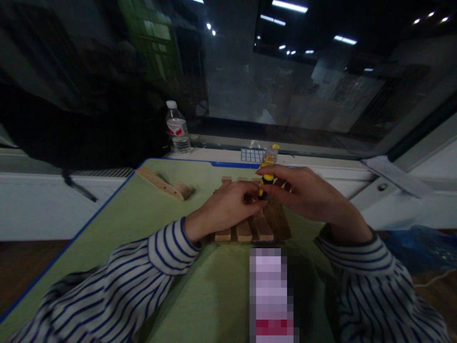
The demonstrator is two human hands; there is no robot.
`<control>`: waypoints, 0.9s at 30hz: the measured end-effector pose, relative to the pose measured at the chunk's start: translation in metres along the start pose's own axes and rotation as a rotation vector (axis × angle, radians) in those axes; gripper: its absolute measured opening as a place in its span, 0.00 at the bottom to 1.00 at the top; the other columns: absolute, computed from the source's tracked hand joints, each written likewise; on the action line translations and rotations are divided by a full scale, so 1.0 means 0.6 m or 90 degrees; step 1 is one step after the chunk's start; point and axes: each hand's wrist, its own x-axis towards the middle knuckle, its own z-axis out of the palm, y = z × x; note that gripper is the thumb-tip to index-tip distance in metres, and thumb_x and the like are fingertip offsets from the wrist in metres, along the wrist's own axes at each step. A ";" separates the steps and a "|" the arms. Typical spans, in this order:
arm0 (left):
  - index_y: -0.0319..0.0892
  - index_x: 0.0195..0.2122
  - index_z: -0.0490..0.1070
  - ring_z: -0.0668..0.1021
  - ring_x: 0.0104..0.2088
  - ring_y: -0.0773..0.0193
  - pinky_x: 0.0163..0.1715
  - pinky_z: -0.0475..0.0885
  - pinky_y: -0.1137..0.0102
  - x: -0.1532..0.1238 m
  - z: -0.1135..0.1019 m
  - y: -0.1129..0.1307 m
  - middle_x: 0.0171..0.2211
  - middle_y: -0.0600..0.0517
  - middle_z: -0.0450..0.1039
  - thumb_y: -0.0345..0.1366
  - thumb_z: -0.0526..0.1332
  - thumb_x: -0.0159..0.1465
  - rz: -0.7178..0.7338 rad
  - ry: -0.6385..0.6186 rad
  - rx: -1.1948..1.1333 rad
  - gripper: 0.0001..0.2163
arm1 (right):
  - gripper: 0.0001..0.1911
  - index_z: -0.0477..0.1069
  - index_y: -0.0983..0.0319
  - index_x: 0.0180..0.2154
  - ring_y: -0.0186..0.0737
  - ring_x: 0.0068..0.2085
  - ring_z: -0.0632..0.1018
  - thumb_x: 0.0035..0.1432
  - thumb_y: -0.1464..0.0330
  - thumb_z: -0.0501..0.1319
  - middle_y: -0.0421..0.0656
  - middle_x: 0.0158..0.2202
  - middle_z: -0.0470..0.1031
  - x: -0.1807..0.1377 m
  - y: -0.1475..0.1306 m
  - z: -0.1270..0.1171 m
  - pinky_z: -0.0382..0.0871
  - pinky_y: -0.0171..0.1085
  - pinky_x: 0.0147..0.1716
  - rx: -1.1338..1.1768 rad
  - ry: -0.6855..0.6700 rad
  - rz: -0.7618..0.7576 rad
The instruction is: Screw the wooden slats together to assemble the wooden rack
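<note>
My right hand (303,193) has its thumb and fingers closed round a yellow-and-black screwdriver (267,180), held upright with its lower end pointing down at the wood. My left hand (228,205) rests over several wooden slats (244,232), its thumb and index finger pinched close to the screwdriver's lower end. What those fingertips grip is hidden. The slats lie side by side, next to a darker wooden board (276,219) on the right. The screwdriver's tip cannot be made out.
A loose wooden piece (164,185) lies on the green tabletop (117,228), left of the slats. Behind stand a water bottle (178,131) and a clear yellow-capped container (270,156), by the window. Papers (396,176) and blue plastic (424,247) are at the right.
</note>
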 end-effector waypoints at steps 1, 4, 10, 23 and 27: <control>0.43 0.40 0.76 0.77 0.32 0.64 0.32 0.67 0.70 0.000 -0.001 0.001 0.32 0.52 0.78 0.38 0.60 0.61 -0.003 0.000 -0.005 0.09 | 0.18 0.67 0.59 0.53 0.39 0.36 0.78 0.63 0.63 0.55 0.44 0.42 0.79 0.000 -0.001 0.000 0.68 0.37 0.33 -0.001 0.001 0.005; 0.42 0.40 0.76 0.77 0.32 0.64 0.32 0.67 0.71 0.000 -0.001 0.003 0.33 0.52 0.78 0.39 0.61 0.61 -0.010 0.000 -0.018 0.09 | 0.17 0.68 0.59 0.52 0.38 0.32 0.78 0.62 0.61 0.56 0.43 0.38 0.79 0.001 -0.002 -0.001 0.66 0.36 0.30 -0.009 0.008 0.018; 0.42 0.39 0.76 0.77 0.33 0.63 0.34 0.68 0.70 0.001 -0.001 0.002 0.33 0.51 0.78 0.41 0.60 0.62 -0.004 -0.004 -0.020 0.10 | 0.16 0.69 0.59 0.48 0.39 0.31 0.77 0.62 0.59 0.56 0.42 0.34 0.78 0.002 -0.002 0.000 0.65 0.36 0.29 -0.040 0.016 0.036; 0.41 0.38 0.76 0.76 0.31 0.64 0.33 0.68 0.71 -0.001 -0.001 -0.002 0.33 0.51 0.78 0.35 0.58 0.62 0.010 -0.026 -0.011 0.08 | 0.23 0.63 0.57 0.58 0.38 0.36 0.79 0.61 0.63 0.56 0.43 0.44 0.78 -0.003 -0.005 -0.002 0.69 0.37 0.34 0.004 -0.013 0.004; 0.41 0.39 0.75 0.76 0.31 0.64 0.34 0.69 0.70 -0.002 -0.001 -0.002 0.33 0.51 0.77 0.34 0.58 0.61 0.012 -0.041 -0.012 0.08 | 0.18 0.67 0.57 0.54 0.37 0.33 0.78 0.63 0.63 0.54 0.42 0.40 0.79 -0.003 -0.006 -0.002 0.67 0.35 0.31 -0.029 -0.026 0.006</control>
